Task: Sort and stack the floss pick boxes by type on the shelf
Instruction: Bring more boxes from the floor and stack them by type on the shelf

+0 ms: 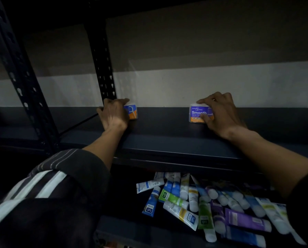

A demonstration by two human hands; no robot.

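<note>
Two blue and orange floss pick boxes stand on a dark shelf [167,140], both near the back wall. My left hand [113,113] grips the left box [132,111] from its left side, hiding most of it. My right hand [219,113] holds the right box [198,113], which reads "Smooth" on its front; fingers lie over its top and the thumb curls at its lower front corner. About a forearm's length of bare shelf separates the two boxes.
A black perforated upright post [103,68] rises just behind my left hand, with a slanted brace [24,83] further left. On the lower shelf lies a loose pile of several toothpaste tubes [203,203]. A pale wall [167,86] backs the shelf.
</note>
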